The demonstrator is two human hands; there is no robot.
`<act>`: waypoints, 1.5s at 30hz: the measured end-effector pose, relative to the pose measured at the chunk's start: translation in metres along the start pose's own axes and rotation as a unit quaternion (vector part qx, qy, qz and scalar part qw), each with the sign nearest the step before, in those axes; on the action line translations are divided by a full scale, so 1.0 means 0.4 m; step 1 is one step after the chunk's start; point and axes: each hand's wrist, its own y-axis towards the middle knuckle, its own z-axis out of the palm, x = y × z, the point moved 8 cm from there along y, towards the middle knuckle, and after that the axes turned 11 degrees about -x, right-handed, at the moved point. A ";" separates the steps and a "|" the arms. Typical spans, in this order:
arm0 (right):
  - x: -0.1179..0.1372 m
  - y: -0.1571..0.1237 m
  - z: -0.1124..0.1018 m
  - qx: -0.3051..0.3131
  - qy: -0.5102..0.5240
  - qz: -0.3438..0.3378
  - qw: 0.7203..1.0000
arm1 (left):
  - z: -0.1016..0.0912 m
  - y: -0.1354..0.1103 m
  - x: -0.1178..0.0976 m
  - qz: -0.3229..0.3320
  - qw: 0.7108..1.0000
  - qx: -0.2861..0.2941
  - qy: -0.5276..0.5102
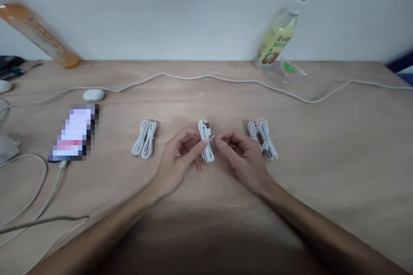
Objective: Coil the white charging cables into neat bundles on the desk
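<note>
Three coiled white cables lie in a row on the wooden table. My left hand pinches the middle coiled cable from its left side, fingers curled. From the other side my right hand pinches at the thin wire tie round the same bundle. The left coiled cable and the right coiled cable lie untouched beside my hands.
A phone with a cable plugged in lies at the left, a small white case behind it. A long white cord runs across the back. Two drink bottles stand by the wall. A loose wire tie lies mid-table.
</note>
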 end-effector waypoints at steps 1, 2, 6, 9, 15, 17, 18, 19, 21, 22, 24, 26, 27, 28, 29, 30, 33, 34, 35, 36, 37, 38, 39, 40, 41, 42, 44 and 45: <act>0.005 -0.004 0.001 -0.005 -0.003 -0.016 1.000 | 0.000 0.004 -0.002 -0.003 1.000 0.004 -0.008; 0.009 -0.009 0.002 -0.010 -0.011 -0.030 0.999 | 0.000 0.006 -0.004 -0.004 1.000 0.007 -0.016; 0.033 -0.028 0.001 -0.023 -0.076 -0.103 0.992 | 0.001 0.009 0.000 -0.016 0.999 0.022 -0.035; 0.056 -0.040 -0.001 -0.030 -0.129 -0.178 0.975 | 0.004 0.009 0.010 -0.031 0.998 0.038 -0.047; 0.069 -0.051 0.000 -0.034 -0.213 -0.254 0.943 | 0.001 0.014 0.015 -0.049 0.996 0.044 -0.057; 0.073 -0.055 0.001 -0.041 -0.222 -0.278 0.934 | 0.002 0.014 0.012 -0.050 0.996 0.050 -0.050; 0.076 -0.057 0.002 -0.045 -0.227 -0.290 0.929 | 0.003 0.014 0.010 -0.049 0.996 0.055 -0.046; 0.078 -0.059 0.003 -0.045 -0.232 -0.300 0.924 | 0.005 0.013 0.008 -0.046 0.996 0.060 -0.041; 0.079 -0.059 0.008 -0.040 -0.240 -0.306 0.920 | 0.007 0.012 0.004 -0.040 0.996 0.070 -0.032; 0.078 -0.058 0.010 -0.036 -0.242 -0.304 0.921 | 0.009 0.011 0.002 -0.036 0.996 0.075 -0.030; 0.077 -0.055 0.011 -0.030 -0.240 -0.290 0.926 | 0.012 0.009 -0.001 -0.031 0.996 0.084 -0.022; 0.076 -0.051 0.010 -0.026 -0.233 -0.275 0.932 | 0.015 0.007 -0.005 -0.025 0.996 0.090 -0.011; 0.076 -0.050 0.010 -0.024 -0.227 -0.266 0.936 | 0.015 0.006 -0.007 -0.021 0.996 0.091 -0.007; 0.075 -0.048 0.010 -0.021 -0.218 -0.255 0.942 | 0.016 0.005 -0.009 -0.018 0.996 0.092 -0.002; 0.072 -0.044 0.009 -0.019 -0.205 -0.239 0.949 | 0.016 0.004 -0.012 -0.015 0.996 0.094 0.001; 0.066 -0.040 0.008 -0.015 -0.186 -0.215 0.959 | 0.017 0.003 -0.014 -0.012 0.995 0.096 0.003; 0.030 -0.022 0.011 0.011 -0.103 -0.109 0.989 | 0.021 0.000 -0.018 -0.004 0.995 0.100 0.016; 0.019 -0.016 0.013 0.020 -0.074 -0.078 0.994 | 0.021 0.000 -0.019 -0.001 0.995 0.099 0.024; 0.011 -0.011 0.014 0.026 -0.050 -0.054 0.997 | 0.020 -0.001 -0.020 0.003 0.995 0.096 0.033; 0.007 -0.007 0.015 0.030 -0.033 -0.038 0.998 | 0.019 -0.002 -0.021 0.008 0.995 0.093 0.043; 0.005 -0.003 0.015 0.032 -0.022 -0.028 0.999 | 0.019 -0.003 -0.022 0.014 0.994 0.092 0.053; 0.003 0.001 0.015 0.036 -0.015 -0.019 0.999 | 0.019 -0.004 -0.023 0.020 0.994 0.092 0.060; 0.002 0.003 0.016 0.042 -0.010 -0.009 0.999 | 0.020 -0.005 -0.024 0.026 0.993 0.095 0.064; 0.000 0.004 0.017 0.049 -0.006 0.000 0.999 | 0.020 -0.006 -0.026 0.031 0.993 0.098 0.065; -0.002 0.005 0.019 0.057 -0.004 0.012 0.998 | 0.021 -0.006 -0.026 0.034 0.992 0.099 0.066; -0.005 0.004 0.020 0.063 -0.002 0.022 0.998 | 0.020 -0.005 -0.026 0.035 0.992 0.098 0.066; -0.012 0.002 0.022 0.069 -0.004 0.039 0.997 | 0.017 -0.001 -0.025 0.032 0.994 0.088 0.063; -0.015 0.001 0.022 0.068 -0.008 0.042 0.997 | 0.015 0.001 -0.024 0.028 0.995 0.081 0.059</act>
